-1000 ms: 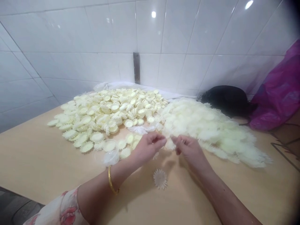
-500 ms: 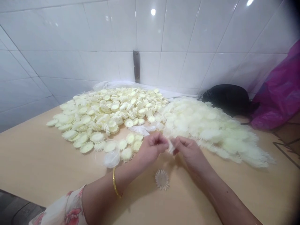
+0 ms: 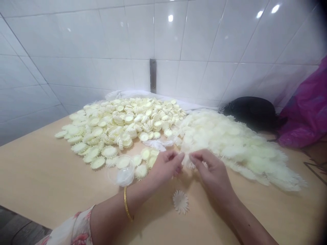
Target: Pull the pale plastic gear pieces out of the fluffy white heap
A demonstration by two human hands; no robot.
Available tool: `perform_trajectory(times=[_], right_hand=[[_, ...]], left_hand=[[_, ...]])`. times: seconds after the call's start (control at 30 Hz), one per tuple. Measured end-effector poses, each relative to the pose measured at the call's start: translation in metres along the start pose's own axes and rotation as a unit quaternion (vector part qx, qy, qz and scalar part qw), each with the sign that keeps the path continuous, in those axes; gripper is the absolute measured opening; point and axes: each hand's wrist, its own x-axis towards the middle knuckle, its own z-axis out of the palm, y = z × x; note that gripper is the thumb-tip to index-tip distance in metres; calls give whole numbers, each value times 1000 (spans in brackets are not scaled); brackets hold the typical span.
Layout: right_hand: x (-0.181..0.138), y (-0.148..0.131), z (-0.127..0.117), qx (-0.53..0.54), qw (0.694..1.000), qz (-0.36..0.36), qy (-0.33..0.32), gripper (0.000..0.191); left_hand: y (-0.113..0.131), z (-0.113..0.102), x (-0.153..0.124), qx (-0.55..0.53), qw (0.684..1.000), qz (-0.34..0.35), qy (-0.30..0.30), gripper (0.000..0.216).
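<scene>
My left hand (image 3: 167,166) and my right hand (image 3: 212,170) meet fingertip to fingertip over the wooden table (image 3: 51,177), both pinching a thin cream petal piece (image 3: 187,159) at the near edge of a fluffy heap of cream petal layers (image 3: 230,143). To the left lies a pile of stiffer cream toothed flower discs (image 3: 120,126). A single flat petal piece (image 3: 181,201) rests on the table just below my hands. A gold bangle sits on my left wrist.
A small clear plastic cup (image 3: 122,173) lies by my left wrist. A black bag (image 3: 251,110) and a magenta plastic bag (image 3: 306,112) stand at the back right against the white tiled wall. A dark metal frame (image 3: 315,166) shows at the right edge.
My hands have stayed together on the petal piece, shifting slightly lower and to the right in view. The view itself has drifted a little.
</scene>
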Motion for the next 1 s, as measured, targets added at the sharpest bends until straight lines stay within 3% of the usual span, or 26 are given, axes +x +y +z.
perform_trajectory(times=[0.1,0.3,0.47,0.63,0.83,1.0], right_hand=[[-3,-1,4,-20,999,-45,6,11],[-4,-4,4,50,997,52,-26,12],[-3,-2,4,76,993,82,-25,13],[-1,-2,5,159,978,130,-39,17],[-3,-7,5,134,980,132,-72,15],[-1,-6,3,137,977,154,-61,17]], left_hand=[[0,1,0,-54,997,-45,-36,39],[-1,-1,0,-114,993,-29,-20,29],[-1,0,-2,-104,992,-26,-61,33],[-2,5,-2,-80,996,-14,-46,20],[-10,6,0,-14,1000,5,-15,7],[-9,6,-2,-8,998,21,-54,17]])
